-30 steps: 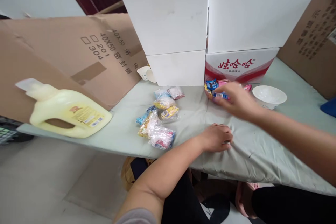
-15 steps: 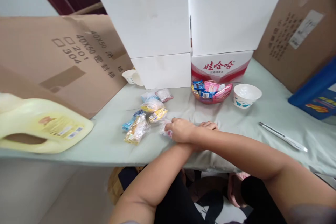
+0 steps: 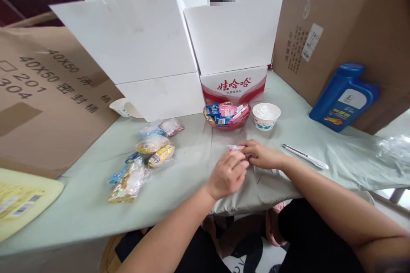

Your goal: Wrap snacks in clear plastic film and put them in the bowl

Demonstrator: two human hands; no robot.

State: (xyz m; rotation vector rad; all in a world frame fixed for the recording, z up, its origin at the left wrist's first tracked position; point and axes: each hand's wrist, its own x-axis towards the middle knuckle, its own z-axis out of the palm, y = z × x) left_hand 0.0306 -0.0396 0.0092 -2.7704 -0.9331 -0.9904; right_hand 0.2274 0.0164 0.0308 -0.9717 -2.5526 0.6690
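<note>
A small clear-and-pink packet (image 3: 236,148) lies at the fingertips of my right hand (image 3: 264,155), which pinches its near edge over the cloth. Close by on its left is my left hand (image 3: 228,175), slightly blurred, its fingers curled together; what they hold, if anything, is hidden. Behind both hands stands a red see-through bowl (image 3: 226,126) filled with blue and pink wrapped snacks (image 3: 226,111). Farther left lies a group of bagged snacks, among them a yellow packet (image 3: 162,155) and a gold crinkled packet (image 3: 128,185).
Right of the bowl are a white paper bowl (image 3: 266,117), a pen (image 3: 304,156) and a blue bottle (image 3: 344,102). White boxes (image 3: 156,98) and brown cartons (image 3: 304,68) wall the back and sides. A yellow jug (image 3: 28,200) lies left; crumpled clear plastic (image 3: 395,149) lies right.
My crossed arms have come apart. My right hand has drawn the packet from beside the snack group to the right, and my left hand has lifted from under the right arm. The view has turned right.
</note>
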